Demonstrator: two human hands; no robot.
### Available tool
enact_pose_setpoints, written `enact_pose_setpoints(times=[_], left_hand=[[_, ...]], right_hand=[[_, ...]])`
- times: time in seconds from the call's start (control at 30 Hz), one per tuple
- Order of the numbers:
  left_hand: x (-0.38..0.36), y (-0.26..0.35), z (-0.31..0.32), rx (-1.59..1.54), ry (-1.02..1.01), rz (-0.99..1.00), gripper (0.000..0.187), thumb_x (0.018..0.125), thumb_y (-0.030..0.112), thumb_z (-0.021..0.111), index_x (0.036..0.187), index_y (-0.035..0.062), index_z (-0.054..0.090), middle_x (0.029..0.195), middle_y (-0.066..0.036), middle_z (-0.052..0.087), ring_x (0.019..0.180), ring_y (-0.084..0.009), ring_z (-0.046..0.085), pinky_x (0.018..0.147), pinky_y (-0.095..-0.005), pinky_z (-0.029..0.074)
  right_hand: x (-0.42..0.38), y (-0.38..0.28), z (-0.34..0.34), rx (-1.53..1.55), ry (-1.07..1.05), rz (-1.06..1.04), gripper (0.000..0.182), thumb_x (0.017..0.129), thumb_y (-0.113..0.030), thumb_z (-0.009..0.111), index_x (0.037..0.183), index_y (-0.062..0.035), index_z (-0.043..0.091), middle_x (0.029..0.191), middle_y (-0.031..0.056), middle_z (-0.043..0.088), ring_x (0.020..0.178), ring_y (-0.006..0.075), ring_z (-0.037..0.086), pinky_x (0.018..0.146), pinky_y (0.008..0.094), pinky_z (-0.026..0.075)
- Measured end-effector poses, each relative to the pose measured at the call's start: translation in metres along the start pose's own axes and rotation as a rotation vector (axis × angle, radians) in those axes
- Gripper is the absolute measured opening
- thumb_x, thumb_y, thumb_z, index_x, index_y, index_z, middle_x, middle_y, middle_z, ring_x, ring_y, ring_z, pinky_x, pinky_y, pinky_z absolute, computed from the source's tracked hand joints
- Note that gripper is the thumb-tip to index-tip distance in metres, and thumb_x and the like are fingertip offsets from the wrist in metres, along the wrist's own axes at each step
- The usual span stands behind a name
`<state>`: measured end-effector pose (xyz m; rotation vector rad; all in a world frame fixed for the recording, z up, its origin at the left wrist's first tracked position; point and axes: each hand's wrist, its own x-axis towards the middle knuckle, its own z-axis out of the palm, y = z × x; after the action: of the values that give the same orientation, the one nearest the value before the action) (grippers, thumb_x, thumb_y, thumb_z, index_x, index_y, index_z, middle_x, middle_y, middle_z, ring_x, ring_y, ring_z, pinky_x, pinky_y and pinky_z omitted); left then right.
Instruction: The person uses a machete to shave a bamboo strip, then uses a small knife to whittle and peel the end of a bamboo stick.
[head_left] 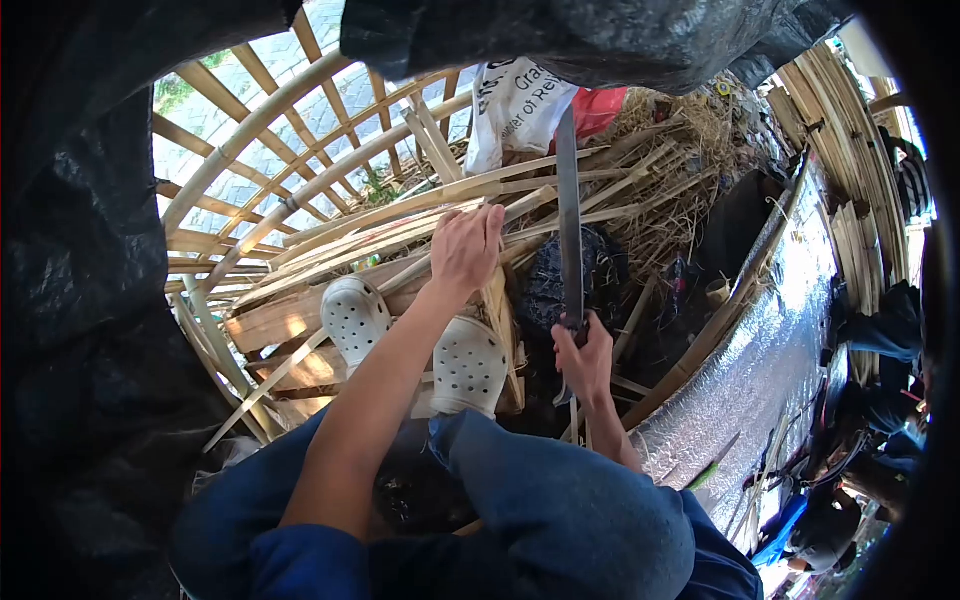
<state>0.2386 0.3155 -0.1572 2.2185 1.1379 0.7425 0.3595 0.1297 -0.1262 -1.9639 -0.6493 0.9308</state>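
My right hand is wrapped round the dark handle of a long machete, whose blade points up and away from me. My left hand is closed on a bamboo strip that slants up to the right, close to the left side of the blade. Beneath and beyond my left hand lie more long split bamboo strips. The far end of the held strip stops just short of the blade or behind it; the frame does not make the gap clear.
White perforated clogs rest on wooden boards. A bamboo lattice stands at the left. Beyond are a printed white sack and a heap of shavings. Silver foil sheeting and bundled bamboo are at the right.
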Motion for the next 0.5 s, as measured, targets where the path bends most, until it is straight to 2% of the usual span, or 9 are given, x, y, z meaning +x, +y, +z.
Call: enact_pose_setpoints(times=[0.07,0.13,0.2,0.23,0.27,0.33,0.4,0.47,0.5], left_hand=[[0.006,0.004,-0.002,0.083,-0.164,-0.139,0.041,0.099,0.03,0.023,0.081,0.0071,0.052,0.071,-0.014,0.059,0.074,-0.035,0.058,0.085,-0.0436,0.039],[0.014,0.005,0.0,0.135,-0.174,-0.128,0.042,0.099,0.032,0.024,0.082,0.0065,0.053,0.068,-0.015,0.06,0.068,-0.037,0.058,0.086,-0.044,0.038],[0.02,0.004,0.01,-0.016,0.064,0.131,0.043,0.099,0.034,0.025,0.083,0.0058,0.054,0.063,-0.017,0.059,0.066,-0.0367,0.058,0.079,-0.0426,0.042],[0.018,0.009,0.007,0.011,-0.058,-0.032,0.044,0.099,0.035,0.025,0.085,0.0061,0.054,0.061,-0.018,0.058,0.065,-0.0362,0.058,0.068,-0.0435,0.045],[0.018,0.007,0.009,0.008,-0.061,-0.031,0.044,0.099,0.035,0.025,0.085,0.0061,0.054,0.061,-0.018,0.058,0.065,-0.0362,0.058,0.068,-0.0435,0.045],[0.017,0.002,0.011,0.035,-0.089,-0.092,0.047,0.099,0.035,0.025,0.081,0.0052,0.056,0.062,-0.019,0.059,0.064,-0.038,0.058,0.06,-0.046,0.046],[0.019,0.002,0.01,0.047,-0.108,-0.121,0.049,0.098,0.035,0.024,0.077,0.0045,0.057,0.063,-0.02,0.059,0.064,-0.0394,0.058,0.062,-0.0473,0.046],[0.022,0.005,0.007,0.063,-0.122,-0.149,0.052,0.098,0.035,0.024,0.073,0.0038,0.058,0.063,-0.021,0.059,0.063,-0.0408,0.058,0.064,-0.0485,0.046],[0.023,0.005,0.009,0.067,-0.115,-0.198,0.055,0.098,0.034,0.024,0.069,0.003,0.059,0.063,-0.022,0.059,0.063,-0.0414,0.058,0.065,-0.0483,0.046]], right_hand=[[-0.011,0.007,-0.005,-0.219,-0.05,-0.097,0.02,0.081,-0.01,0.061,0.096,0.0014,0.053,0.061,0.0022,0.052,0.045,0.0073,0.049,0.04,0.0231,0.038],[-0.014,0.004,-0.004,-0.163,-0.044,-0.156,0.021,0.082,-0.009,0.06,0.098,0.0014,0.053,0.059,0.0014,0.051,0.046,0.0068,0.049,0.04,0.0227,0.038],[-0.022,0.002,0.0,-0.111,-0.036,-0.196,0.021,0.083,-0.008,0.059,0.1,0.0014,0.053,0.058,0.0006,0.051,0.047,0.0063,0.05,0.041,0.0224,0.037],[-0.025,0.001,0.004,0.026,-0.036,-0.164,0.021,0.083,-0.008,0.059,0.101,0.001,0.053,0.056,0.0001,0.05,0.045,0.0064,0.049,0.04,0.0224,0.036],[-0.026,0.0,0.006,0.163,-0.034,-0.132,0.022,0.083,-0.008,0.059,0.102,0.0006,0.053,0.054,-0.0003,0.049,0.044,0.0064,0.049,0.04,0.0224,0.036],[-0.026,0.003,-0.004,0.058,-0.086,-0.134,0.023,0.083,-0.008,0.059,0.103,0.0004,0.052,0.053,-0.0002,0.049,0.043,0.0067,0.048,0.039,0.0227,0.035],[-0.026,0.0,-0.006,-0.044,-0.146,-0.153,0.024,0.082,-0.008,0.059,0.103,0.0001,0.052,0.052,-0.0002,0.048,0.041,0.007,0.048,0.039,0.0231,0.035],[-0.027,-0.006,-0.002,-0.12,-0.112,0.008,0.026,0.079,-0.016,0.063,0.1,-0.0023,0.056,0.054,0.0011,0.048,0.05,0.0088,0.046,0.05,0.0255,0.038],[-0.027,-0.008,0.0,-0.117,-0.11,0.005,0.026,0.079,-0.016,0.063,0.1,-0.0023,0.056,0.054,0.0011,0.048,0.05,0.0088,0.046,0.05,0.0255,0.038]])
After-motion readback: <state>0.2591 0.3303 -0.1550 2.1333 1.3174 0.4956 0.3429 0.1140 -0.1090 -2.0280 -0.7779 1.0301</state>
